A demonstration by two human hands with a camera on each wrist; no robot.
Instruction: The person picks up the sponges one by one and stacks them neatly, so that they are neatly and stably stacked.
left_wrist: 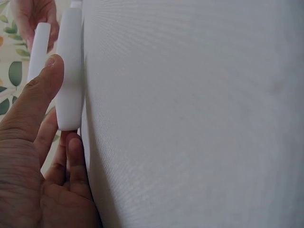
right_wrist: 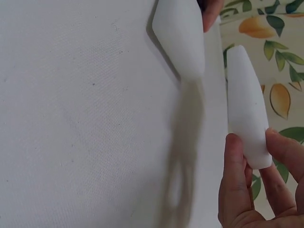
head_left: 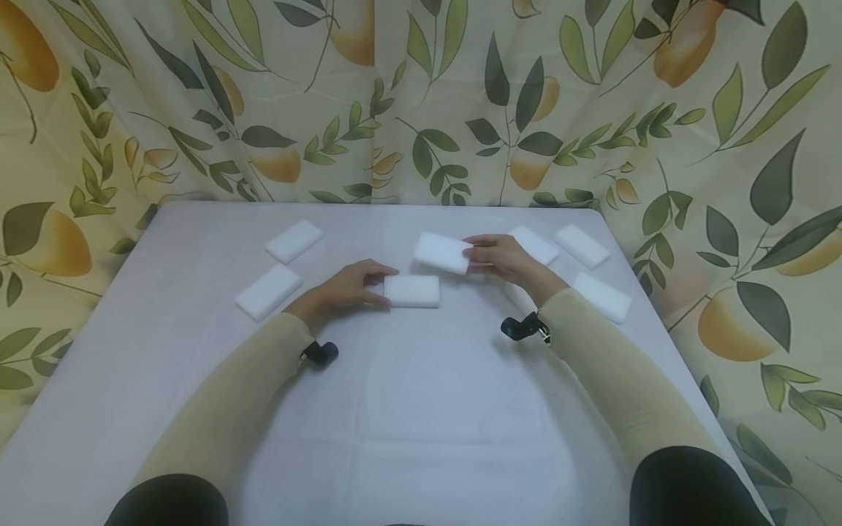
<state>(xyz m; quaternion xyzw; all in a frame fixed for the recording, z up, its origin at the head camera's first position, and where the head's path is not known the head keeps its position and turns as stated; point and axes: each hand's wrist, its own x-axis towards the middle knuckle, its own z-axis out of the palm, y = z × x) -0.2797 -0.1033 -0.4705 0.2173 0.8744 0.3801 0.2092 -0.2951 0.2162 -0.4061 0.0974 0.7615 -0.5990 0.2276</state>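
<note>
Near the middle of the table, a white sponge block [head_left: 413, 291] lies flat. The left hand [head_left: 349, 288] holds it by its left end, thumb on the near side and fingers at the end and far side. Behind it, a second white sponge block [head_left: 439, 253] is held slightly tilted above the cloth by the right hand [head_left: 503, 256]. In the right wrist view, thumb and fingers pinch one end of this raised sponge block [right_wrist: 248, 109]. A gap separates it from the table surface.
Two more sponge blocks lie on the left, one farther back [head_left: 294, 241] and one nearer [head_left: 268, 292]. Several others lie on the right, including one at the back right [head_left: 582, 246] and one by the right sleeve [head_left: 601, 297]. A white cloth [head_left: 421, 394] covers the table; patterned curtains [head_left: 421, 102] hang behind.
</note>
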